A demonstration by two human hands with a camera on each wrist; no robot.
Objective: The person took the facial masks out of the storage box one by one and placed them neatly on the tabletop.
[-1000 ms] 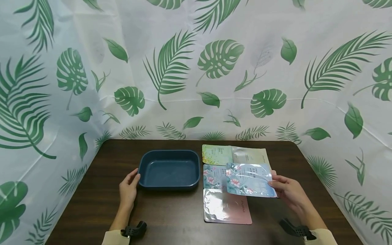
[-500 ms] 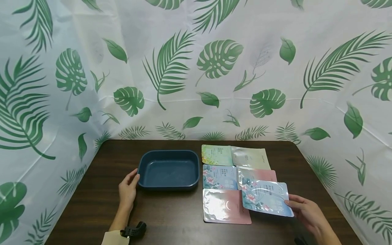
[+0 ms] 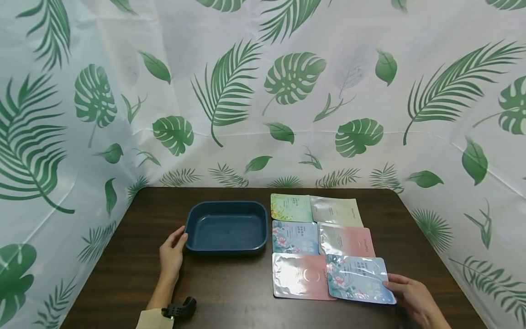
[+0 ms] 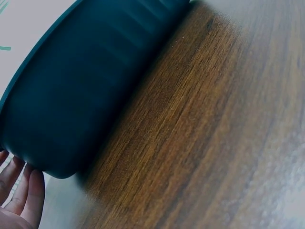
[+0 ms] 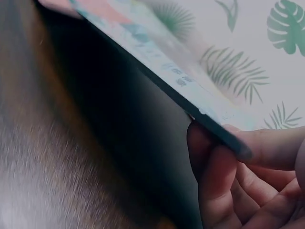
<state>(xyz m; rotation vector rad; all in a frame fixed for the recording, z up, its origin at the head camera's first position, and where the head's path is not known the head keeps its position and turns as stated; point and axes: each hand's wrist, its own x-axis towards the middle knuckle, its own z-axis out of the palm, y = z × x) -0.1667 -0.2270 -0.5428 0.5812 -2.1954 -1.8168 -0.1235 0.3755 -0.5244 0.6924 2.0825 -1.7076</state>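
Observation:
My right hand (image 3: 416, 296) pinches the right edge of a blue floral sheet mask packet (image 3: 361, 279), thumb on top and fingers beneath. In the right wrist view, that edge of the packet (image 5: 176, 90) is raised above the table. Its left edge meets a silver-pink packet (image 3: 302, 276). On the other side, my left hand (image 3: 171, 252) touches the left end of a dark blue rectangular basin (image 3: 227, 251). The left wrist view has the fingers (image 4: 34, 195) fairly straight against the basin's outer wall (image 4: 81, 95); the basin contains nothing visible.
Behind the held packet lie a pink packet (image 3: 347, 240), a blue floral packet (image 3: 295, 237), a green packet (image 3: 291, 208) and a pale green packet (image 3: 336, 210). The brown wooden table (image 3: 230, 292) ends at a leaf-patterned curtain (image 3: 242, 169).
My right hand has carried the blue floral packet toward me and slightly right, then lowered it beside the silver-pink packet, uncovering the pink one behind. My left hand and the basin stay put.

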